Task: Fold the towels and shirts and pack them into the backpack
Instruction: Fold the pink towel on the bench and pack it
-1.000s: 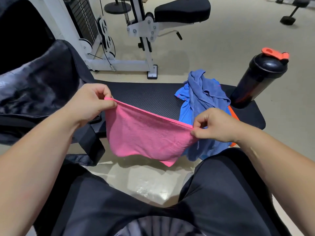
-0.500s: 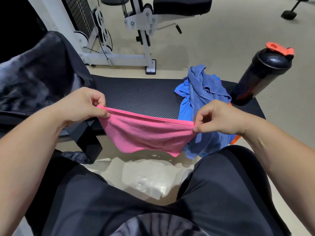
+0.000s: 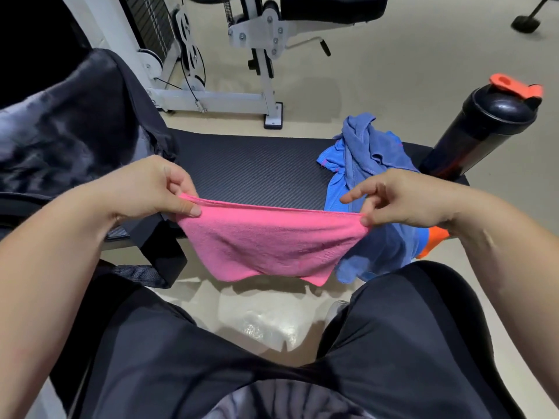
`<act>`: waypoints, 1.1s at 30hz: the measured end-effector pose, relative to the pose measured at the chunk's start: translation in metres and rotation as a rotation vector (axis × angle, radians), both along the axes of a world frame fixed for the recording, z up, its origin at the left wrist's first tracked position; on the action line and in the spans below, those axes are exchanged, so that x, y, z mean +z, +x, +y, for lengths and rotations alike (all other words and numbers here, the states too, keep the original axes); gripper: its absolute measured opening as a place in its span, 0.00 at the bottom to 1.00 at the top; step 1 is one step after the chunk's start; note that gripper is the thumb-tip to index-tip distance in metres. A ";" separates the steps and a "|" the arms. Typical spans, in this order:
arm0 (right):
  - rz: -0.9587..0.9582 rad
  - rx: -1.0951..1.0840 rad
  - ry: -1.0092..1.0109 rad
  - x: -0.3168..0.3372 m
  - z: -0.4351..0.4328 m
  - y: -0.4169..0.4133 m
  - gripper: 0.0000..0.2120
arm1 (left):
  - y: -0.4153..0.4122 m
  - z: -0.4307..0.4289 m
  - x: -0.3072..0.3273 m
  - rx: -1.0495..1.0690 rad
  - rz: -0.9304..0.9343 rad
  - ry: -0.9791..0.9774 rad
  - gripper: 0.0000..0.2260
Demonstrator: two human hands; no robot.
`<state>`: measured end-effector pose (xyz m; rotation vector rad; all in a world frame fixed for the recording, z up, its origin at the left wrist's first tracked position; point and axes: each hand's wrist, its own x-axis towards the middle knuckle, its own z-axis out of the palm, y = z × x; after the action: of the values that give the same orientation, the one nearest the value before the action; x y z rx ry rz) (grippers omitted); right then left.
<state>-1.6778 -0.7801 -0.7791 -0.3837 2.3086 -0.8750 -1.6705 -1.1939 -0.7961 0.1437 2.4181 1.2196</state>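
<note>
Right hand (image 3: 402,201) now looser-fingered on pink towel (image 3: 266,243)

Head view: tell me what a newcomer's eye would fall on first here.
The bright pink towel stands out, stretched in mid-air between the left hand and right hand, which pinch its top corners. Behind it a crumpled blue heap of cloth lies on the black bench, and a black shaker bottle with an orange cap stands at far right.
</note>
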 end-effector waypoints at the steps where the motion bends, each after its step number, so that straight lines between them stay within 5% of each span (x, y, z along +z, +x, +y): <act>1: 0.041 0.033 0.082 0.005 -0.004 -0.002 0.17 | 0.000 0.003 0.006 0.000 0.008 -0.033 0.15; 6: 0.298 0.011 0.327 0.014 -0.032 -0.018 0.09 | -0.010 0.008 0.009 0.223 0.214 -0.224 0.08; 10: 0.262 -0.322 0.066 -0.009 -0.049 -0.044 0.08 | -0.031 0.020 -0.001 0.508 0.170 -0.129 0.07; 13: 0.239 -0.403 0.070 -0.022 -0.056 -0.065 0.08 | -0.052 0.029 -0.003 0.612 0.038 -0.025 0.08; 21: -0.209 -0.824 -0.408 -0.030 -0.068 -0.112 0.07 | -0.095 0.035 -0.011 0.690 -0.241 0.175 0.09; 25: -0.150 -0.908 -0.462 -0.044 -0.077 -0.136 0.10 | -0.120 0.039 -0.021 0.778 -0.171 0.351 0.06; 33: 0.031 -0.850 -0.523 -0.065 -0.070 -0.180 0.08 | -0.157 0.035 -0.040 0.763 0.025 0.402 0.07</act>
<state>-1.8580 -0.8501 -0.8443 0.4312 2.2276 -1.8954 -1.8275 -1.1589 -0.8361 -0.7114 2.2702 2.0197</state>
